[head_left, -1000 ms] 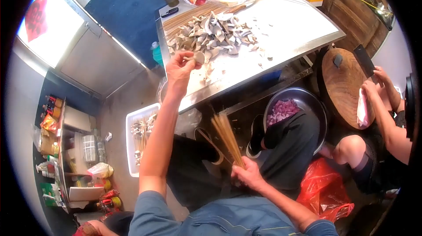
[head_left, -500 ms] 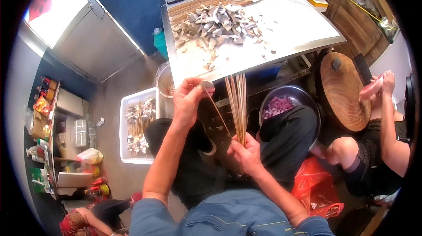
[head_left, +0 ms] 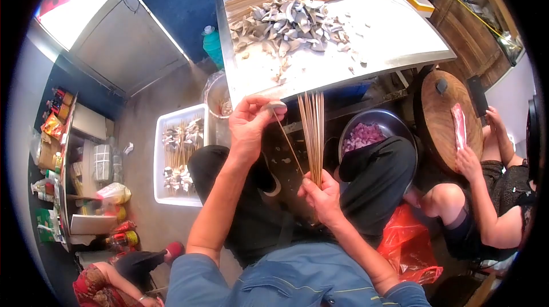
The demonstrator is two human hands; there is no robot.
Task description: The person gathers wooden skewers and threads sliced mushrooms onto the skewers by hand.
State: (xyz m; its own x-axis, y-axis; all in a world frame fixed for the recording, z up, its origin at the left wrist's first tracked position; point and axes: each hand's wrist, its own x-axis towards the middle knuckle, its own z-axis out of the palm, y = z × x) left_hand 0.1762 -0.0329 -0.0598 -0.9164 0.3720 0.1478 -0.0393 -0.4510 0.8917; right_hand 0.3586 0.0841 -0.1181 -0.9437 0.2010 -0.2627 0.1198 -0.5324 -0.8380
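My left hand (head_left: pixel 247 131) pinches a grey-and-white mushroom piece (head_left: pixel 276 104) just off the table's front edge. One thin wooden skewer (head_left: pixel 289 142) slants from that piece down to my right hand (head_left: pixel 322 195). Wrapped in the right hand's fingers is an upright bundle of bamboo skewers (head_left: pixel 312 135), its tips fanning out above the fist; the single skewer's lower end is at the same fingers. Cut mushroom pieces (head_left: pixel 294 24) lie heaped on the white-topped table (head_left: pixel 394 49), in front of more loose skewers (head_left: pixel 266 2).
At left, a white tray (head_left: pixel 158 161) holds filled skewers. A metal bowl (head_left: pixel 407 121) of chopped purple onion stands beside my right knee. To the right, a person's hand (head_left: pixel 470 164) touches a strip of meat (head_left: pixel 459 125) on a round chopping block (head_left: pixel 437 118). Another person (head_left: pixel 103 284) sits lower left.
My hands keep almost the same hold on mushroom piece and skewers. The person at right has lowered the meat onto the chopping block. The view has shifted slightly.
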